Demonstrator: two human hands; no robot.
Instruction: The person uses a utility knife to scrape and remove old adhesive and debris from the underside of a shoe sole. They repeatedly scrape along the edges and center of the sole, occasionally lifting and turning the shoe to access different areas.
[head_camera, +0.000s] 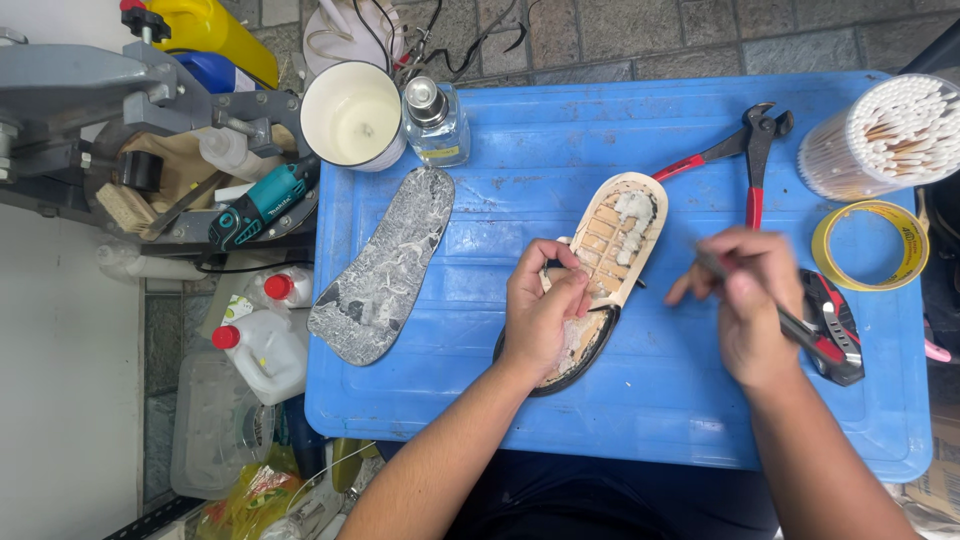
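Observation:
My left hand (540, 312) presses down on the heel end of an upturned shoe (610, 245) whose bare beige bottom shows ribs and white glue patches. My right hand (745, 295) hovers just right of the shoe, blurred, shut on a thin dark tool (708, 264) that points toward the shoe. A detached grey sole (385, 265) with dried glue lies to the left on the blue plastic lid (640, 400) that serves as a work surface.
Red-handled pincers (745, 160) lie behind the shoe. A tub of cotton swabs (885, 135) and a yellow tape roll (870, 245) sit at the right. A white cup (352, 115) and a clear bottle (435, 125) stand at the back left. A black-and-red knife (830, 330) lies under my right hand.

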